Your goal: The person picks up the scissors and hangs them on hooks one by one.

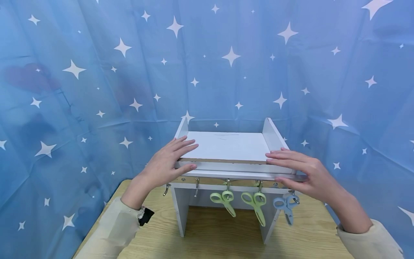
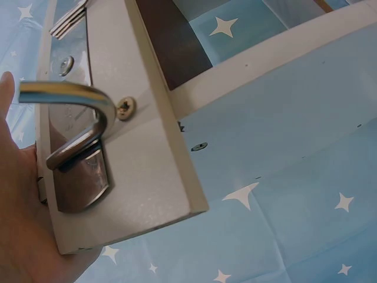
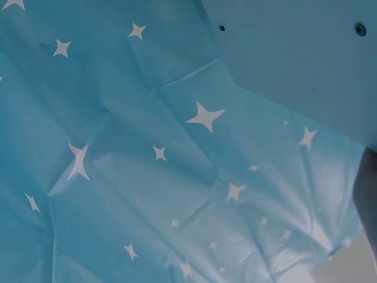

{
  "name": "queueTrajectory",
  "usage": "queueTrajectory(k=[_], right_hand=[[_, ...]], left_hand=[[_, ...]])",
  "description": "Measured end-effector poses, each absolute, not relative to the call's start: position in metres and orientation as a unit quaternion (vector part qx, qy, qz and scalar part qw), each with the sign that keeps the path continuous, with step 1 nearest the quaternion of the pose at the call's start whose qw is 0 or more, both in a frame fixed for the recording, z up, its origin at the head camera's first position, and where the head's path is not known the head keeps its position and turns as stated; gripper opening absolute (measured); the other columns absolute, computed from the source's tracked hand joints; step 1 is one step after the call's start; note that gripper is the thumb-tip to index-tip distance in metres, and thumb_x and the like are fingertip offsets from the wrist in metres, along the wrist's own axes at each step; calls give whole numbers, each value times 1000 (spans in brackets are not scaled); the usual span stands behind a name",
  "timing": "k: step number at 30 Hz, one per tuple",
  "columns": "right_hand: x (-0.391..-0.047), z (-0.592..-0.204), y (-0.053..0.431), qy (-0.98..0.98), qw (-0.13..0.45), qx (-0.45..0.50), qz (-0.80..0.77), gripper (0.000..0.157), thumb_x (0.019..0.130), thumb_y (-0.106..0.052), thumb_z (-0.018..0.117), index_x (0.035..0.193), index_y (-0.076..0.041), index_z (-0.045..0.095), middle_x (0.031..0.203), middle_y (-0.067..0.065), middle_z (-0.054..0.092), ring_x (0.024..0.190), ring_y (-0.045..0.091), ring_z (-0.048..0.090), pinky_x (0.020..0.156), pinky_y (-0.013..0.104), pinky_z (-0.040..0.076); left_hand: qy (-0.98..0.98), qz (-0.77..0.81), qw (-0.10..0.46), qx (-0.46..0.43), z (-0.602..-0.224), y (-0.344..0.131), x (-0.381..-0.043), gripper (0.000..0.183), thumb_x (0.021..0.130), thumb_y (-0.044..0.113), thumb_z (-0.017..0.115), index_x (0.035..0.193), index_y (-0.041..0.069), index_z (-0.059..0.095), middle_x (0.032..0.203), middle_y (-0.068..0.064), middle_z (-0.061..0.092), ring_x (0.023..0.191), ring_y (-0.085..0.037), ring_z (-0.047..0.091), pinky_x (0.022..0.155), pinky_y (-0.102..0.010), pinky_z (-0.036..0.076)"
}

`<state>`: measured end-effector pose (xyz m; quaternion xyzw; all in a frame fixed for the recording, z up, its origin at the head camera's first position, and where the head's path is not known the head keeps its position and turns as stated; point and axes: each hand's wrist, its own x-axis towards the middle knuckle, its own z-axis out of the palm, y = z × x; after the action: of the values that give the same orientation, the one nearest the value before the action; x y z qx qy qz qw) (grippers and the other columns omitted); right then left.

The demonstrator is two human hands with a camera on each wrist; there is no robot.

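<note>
A small white shelf stand [image 1: 226,145] with raised side panels stands on the table. At its left end my left hand [image 1: 163,162] rests, fingers spread over the upper edge and thumb along the front. My right hand [image 1: 300,171] lies against the right end with its fingers straight. From hooks on the front rail hang two green scissors [image 1: 223,199] [image 1: 255,205] and, below my right hand, blue scissors [image 1: 286,207]. The left wrist view shows a metal hook [image 2: 100,112] close up, with my left hand [image 2: 23,218] beside the board's end. Little of the right hand [image 3: 368,197] shows in the right wrist view.
Two hooks on the left, one metal hook [image 1: 197,187] among them, carry nothing. The wooden table [image 1: 223,241] extends under the stand. A blue curtain [image 1: 210,72] with white stars hangs behind and on both sides.
</note>
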<state>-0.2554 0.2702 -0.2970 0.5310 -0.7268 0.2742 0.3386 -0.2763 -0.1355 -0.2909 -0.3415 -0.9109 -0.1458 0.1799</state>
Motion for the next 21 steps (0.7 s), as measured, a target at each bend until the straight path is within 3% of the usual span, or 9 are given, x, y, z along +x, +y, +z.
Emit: queueTrajectory(k=[8,11,17,21], right_hand=[[-257,-304,276,-734,329,519,291,36,90,-21,76,116,3,72,119,10,74,121,7,64,122,30,34],[-257,-306,275,-738,320,517,294,37,87,-17,78,118,3,72,119,10,74,121,8,64,123,32,31],[-257,-304,274,-747,318,510,283,37,87,-18,78,120,-1,72,119,7,74,120,7,65,124,33,31],[-256,-302,275,-753,316,506,278,38,87,-19,78,120,-2,72,118,6,74,119,5,65,123,33,32]], left_hand=[[-893,-221,148,-364,-289,-139,-277,60,100,52,52,152,23,44,159,-2,41,154,-24,24,129,-49,12],[-871,-279,132,-383,-288,-144,-277,55,103,46,49,152,21,44,160,-4,40,154,-26,24,128,-54,10],[-850,-338,146,-377,-292,-164,-276,48,104,27,51,152,19,44,160,-3,40,152,-28,29,120,-64,27],[-863,-347,162,-330,-301,-184,-277,47,105,22,49,151,17,45,159,-6,40,151,-33,30,117,-68,27]])
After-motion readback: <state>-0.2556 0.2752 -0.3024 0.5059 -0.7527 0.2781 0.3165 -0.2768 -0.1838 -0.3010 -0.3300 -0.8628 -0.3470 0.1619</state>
